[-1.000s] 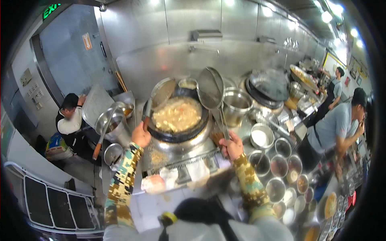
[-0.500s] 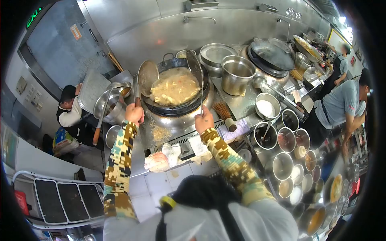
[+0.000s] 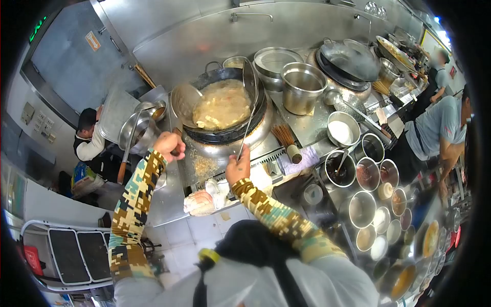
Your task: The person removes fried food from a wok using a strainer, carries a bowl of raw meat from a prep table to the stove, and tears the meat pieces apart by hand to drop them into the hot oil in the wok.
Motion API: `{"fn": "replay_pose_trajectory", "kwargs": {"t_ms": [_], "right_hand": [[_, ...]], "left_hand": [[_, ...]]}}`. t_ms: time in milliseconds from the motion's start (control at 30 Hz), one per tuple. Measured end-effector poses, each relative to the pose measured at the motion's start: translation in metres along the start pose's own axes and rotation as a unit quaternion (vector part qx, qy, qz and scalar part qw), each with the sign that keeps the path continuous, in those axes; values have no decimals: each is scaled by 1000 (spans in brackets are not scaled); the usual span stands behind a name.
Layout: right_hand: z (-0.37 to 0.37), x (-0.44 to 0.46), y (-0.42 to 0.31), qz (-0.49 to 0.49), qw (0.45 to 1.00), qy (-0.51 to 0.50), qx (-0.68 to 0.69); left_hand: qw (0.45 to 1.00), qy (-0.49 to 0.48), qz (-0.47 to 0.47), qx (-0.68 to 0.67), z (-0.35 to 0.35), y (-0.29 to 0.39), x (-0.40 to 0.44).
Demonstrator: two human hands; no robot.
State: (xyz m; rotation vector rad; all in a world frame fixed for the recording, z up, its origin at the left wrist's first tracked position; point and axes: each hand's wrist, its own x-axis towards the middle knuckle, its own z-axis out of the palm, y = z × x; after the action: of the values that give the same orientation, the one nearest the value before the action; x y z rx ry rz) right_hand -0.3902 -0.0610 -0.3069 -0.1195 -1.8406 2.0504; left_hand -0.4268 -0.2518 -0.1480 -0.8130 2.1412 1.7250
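"Head view, upper middle of the frame: where is the pale food [image 3: 225,110], and how are your fingers set?"

"It fills the middle of the dark wok [image 3: 217,75]. Your left hand [image 3: 170,146] has its fingers curled around the handle of a wooden-handled scoop [image 3: 185,105], whose head leans across the wok's left side. The fingers of your right hand [image 3: 239,166] close round the thin stem of a metal skimmer [image 3: 250,84], seen nearly edge-on at the wok's right."

"What could go wrong for you there?"

"Splashing, I'd judge. The food looks soupy, so a quick shove from either head could send it over the rim towards your hands. Damp fingers might also let that thin stem twist."

"And lower in the frame?"

"Those cloths [image 3: 199,202] lie along the front edge of the worktop [image 3: 307,128]; your right sleeve [image 3: 279,212] could drag them. A wide swing rightward might knock the bamboo brush [image 3: 286,143]. Whether either head touches the pale food, I can't tell."
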Motion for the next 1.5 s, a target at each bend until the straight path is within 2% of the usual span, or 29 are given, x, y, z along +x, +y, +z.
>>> {"fn": "replay_pose_trajectory", "kwargs": {"t_ms": [100, 267, 300, 367, 400, 500, 633, 667, 700, 800, 900, 1000, 1133, 1267, 1367, 1400, 1500], "right_hand": [[-8, 3, -16, 76, 997, -20, -7], [-13, 21, 5, 37, 997, -8, -71], [-18, 24, -1, 64, 995, -17, -79], [-24, 28, 15, 4, 994, -11, -105], [-27, 28, 4, 30, 994, -21, -108], [-31, 35, 1, 23, 991, -28, -128], [-35, 38, 0, -74, 987, -16, -141], [-42, 39, -8, -38, 987, -49, -147], [-48, 43, -19, -41, 977, -69, -197], [-64, 78, -9, -157, 953, -110, -236], [-58, 113, -45, -109, 927, -178, -313], [-44, 138, -51, -131, 905, -236, -329], [-22, 148, -59, -140, 822, -284, -472], [-33, 134, -80, -149, 844, -315, -407], [-29, 146, -82, -164, 868, -286, -371], [-23, 154, -83, -161, 851, -283, -411], [-12, 166, -80, -152, 858, -264, -413]], "left_hand": [[994, -36, -48, -88, 21, -7, -3], [975, -105, -45, -188, 42, -10, 11], [972, -117, -52, -199, 45, -10, 10], [970, -144, -65, -184, 45, -8, 8], [969, -135, -71, -194, 48, -4, 3], [968, -125, -81, -200, 58, 6, -7], [961, -167, -72, -207, 64, -1, 2], [954, -174, -77, -234, 60, -6, 12], [950, -174, -93, -244, 59, -9, 12], [933, -190, -128, -276, 55, -3, 17], [931, -200, -109, -284, 57, -7, 30], [929, -214, -104, -285, 54, -12, 44], [931, -211, -85, -285, 57, -17, 49], [913, -200, -135, -329, 35, -17, 58], [914, -180, -94, -351, 29, -23, 68], [909, -184, -103, -360, 28, -23, 74], [915, -174, -87, -353, 34, -23, 83]]}}
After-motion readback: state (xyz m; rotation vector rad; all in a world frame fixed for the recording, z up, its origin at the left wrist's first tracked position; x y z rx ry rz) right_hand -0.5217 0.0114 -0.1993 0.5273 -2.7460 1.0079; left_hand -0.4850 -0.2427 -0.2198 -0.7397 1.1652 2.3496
